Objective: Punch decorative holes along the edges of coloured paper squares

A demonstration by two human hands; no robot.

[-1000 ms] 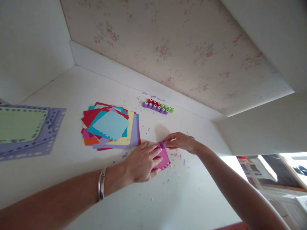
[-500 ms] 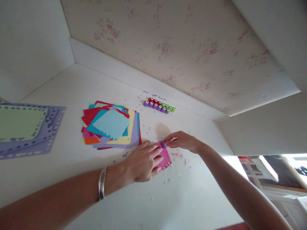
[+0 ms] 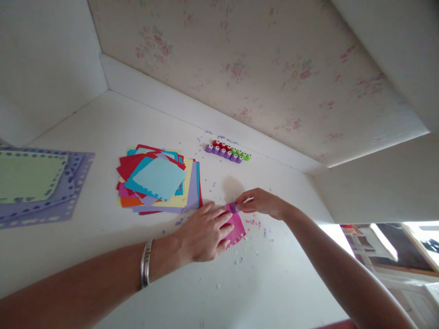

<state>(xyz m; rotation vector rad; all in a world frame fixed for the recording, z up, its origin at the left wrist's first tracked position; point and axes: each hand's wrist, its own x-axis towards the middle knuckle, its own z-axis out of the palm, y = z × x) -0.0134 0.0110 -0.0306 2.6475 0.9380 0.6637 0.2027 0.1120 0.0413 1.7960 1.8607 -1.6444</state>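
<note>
A small pink sheet of paper (image 3: 236, 232) lies on the white table, with punched notches along its near edge. My left hand (image 3: 205, 233) rests on its left part, fingers spread and pressing it flat. At the paper's far edge, my right hand (image 3: 258, 203) grips a small purple craft punch (image 3: 234, 208) between thumb and fingers. The punch sits over the paper's edge; its underside is hidden. Punched paper bits (image 3: 253, 223) are scattered just right of the sheet.
Several red, green and purple punches (image 3: 226, 152) stand in rows near the wall. Left of them is a fanned pile of coloured papers (image 3: 159, 178). Purple and green sheets with punched borders (image 3: 34, 178) lie at the far left. A flowered wall panel (image 3: 236, 68) rises behind.
Almost nothing differs. My left hand and the near edge of the pink paper have shifted very slightly; my right hand stays on the purple punch.
</note>
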